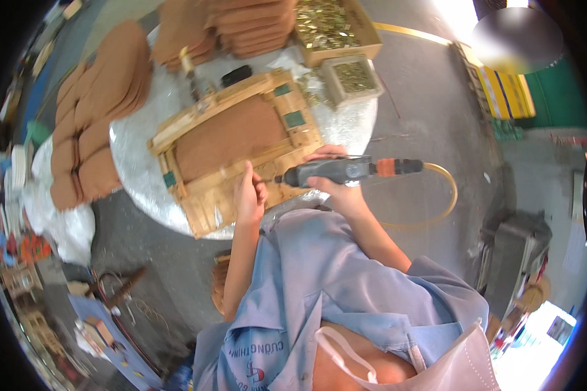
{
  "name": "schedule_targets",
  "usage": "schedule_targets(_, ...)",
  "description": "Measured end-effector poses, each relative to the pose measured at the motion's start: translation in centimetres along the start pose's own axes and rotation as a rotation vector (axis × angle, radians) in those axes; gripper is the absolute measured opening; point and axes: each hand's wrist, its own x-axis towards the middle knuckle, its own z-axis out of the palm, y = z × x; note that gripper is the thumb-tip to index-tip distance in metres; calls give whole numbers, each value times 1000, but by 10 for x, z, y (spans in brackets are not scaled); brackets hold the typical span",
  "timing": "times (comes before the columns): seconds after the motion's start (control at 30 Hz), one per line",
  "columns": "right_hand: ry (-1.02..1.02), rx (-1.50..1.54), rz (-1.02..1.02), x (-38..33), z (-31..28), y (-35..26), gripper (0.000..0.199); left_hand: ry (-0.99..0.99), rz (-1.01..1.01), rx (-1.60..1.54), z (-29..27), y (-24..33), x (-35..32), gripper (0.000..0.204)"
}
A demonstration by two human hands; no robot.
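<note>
My right hand wraps round a grey and black air screwdriver. An orange and black coupling joins it to a yellow hose. At its bit end is my left hand, fingers curled and thumb raised; whatever they pinch is too small to make out. Both hands are over the near side of a wooden frame with green patches. Inside the frame lies a flat brown panel. The frame rests on a round table wrapped in clear plastic film.
Brown padded pieces are piled at the left, with taller stacks at the back. A carton of gold-coloured metal parts stands behind a smaller box of small fasteners. Beyond the frame lie a wooden-handled tool and a black object.
</note>
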Motion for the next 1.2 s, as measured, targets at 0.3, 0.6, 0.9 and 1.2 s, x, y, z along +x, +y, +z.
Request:
schedule_targets(0.3,270,-53,-14,29,-46,-21,58,220,390,1159,9,-37,23,58)
schedule_targets(0.6,647,-329,-326,159,-145,-21,55,51,486,1635,4,-51,54,33)
schedule_targets(0.9,667,-564,-294,228,-183,45,52,38,461,1618,13,-39,29,34)
schedule_targets(1.2,697,-284,-279,224,-187,34,53,15,283,1470,9,-31,15,40)
